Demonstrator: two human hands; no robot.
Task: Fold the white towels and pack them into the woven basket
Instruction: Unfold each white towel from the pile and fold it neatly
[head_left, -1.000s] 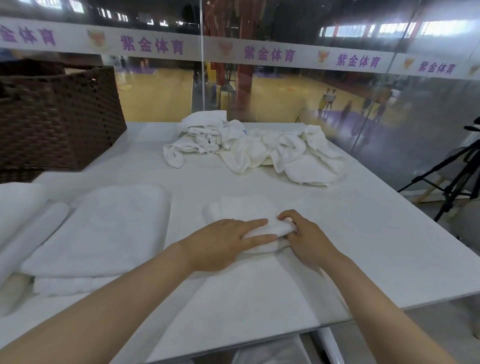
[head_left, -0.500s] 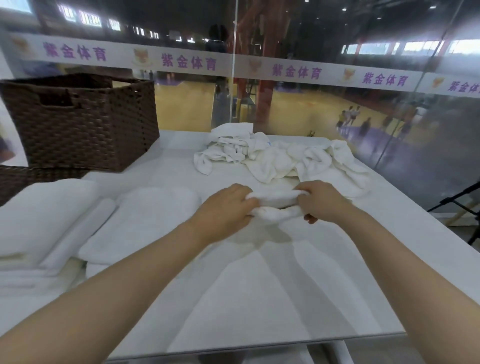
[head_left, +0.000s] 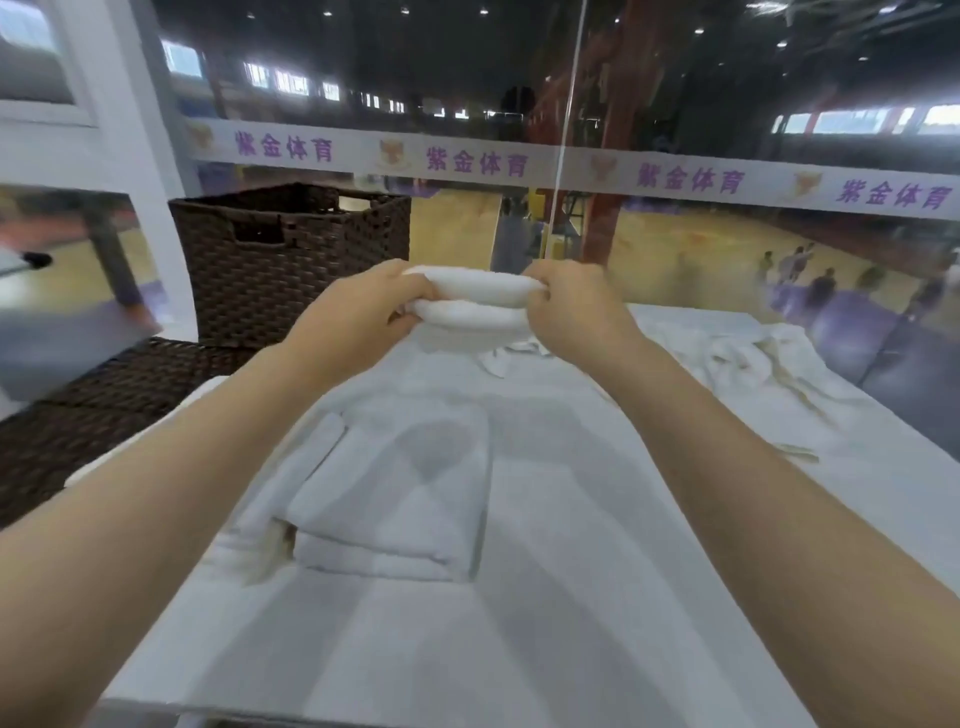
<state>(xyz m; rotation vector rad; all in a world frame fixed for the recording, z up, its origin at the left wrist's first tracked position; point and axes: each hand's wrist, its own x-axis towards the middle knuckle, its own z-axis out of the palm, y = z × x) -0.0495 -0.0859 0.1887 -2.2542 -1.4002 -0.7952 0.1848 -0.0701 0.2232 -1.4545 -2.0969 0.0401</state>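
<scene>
A: Report the scene, nearest item first.

B: Nearest on the worktop (head_left: 545, 597) lies a stack of folded towels (head_left: 395, 499), flat, near the left forearm. Above and beyond it, both hands hold one folded towel (head_left: 470, 301) in the air, clear of the worktop.

A: State of the fingers?

B: The left hand (head_left: 358, 322) has its fingers curled round the towel's left end; the right hand (head_left: 576, 312) has its fingers curled round the right end. Both are clamped on the towel, which shows as two rounded layers between them.

A: Orientation of the load?

B: The long axis runs left to right, spanning hand to hand, roughly level.

A: Where is the target?

B: The woven basket (head_left: 291, 260) stands at the far left of the worktop, beyond and left of the held towel. Its open top faces up; what is inside cannot be seen. The left hand is the nearer one to it.

A: What does the next move require?

B: In my judgement, a carry forward and to the left, the left hand leading, with the towel lifted over the near rim before lowering. Holding both ends should keep the fold intact.

A: Remaining work?

B: A heap of unfolded towels (head_left: 748, 369) lies farther right on the worktop, so folding is not finished.
</scene>
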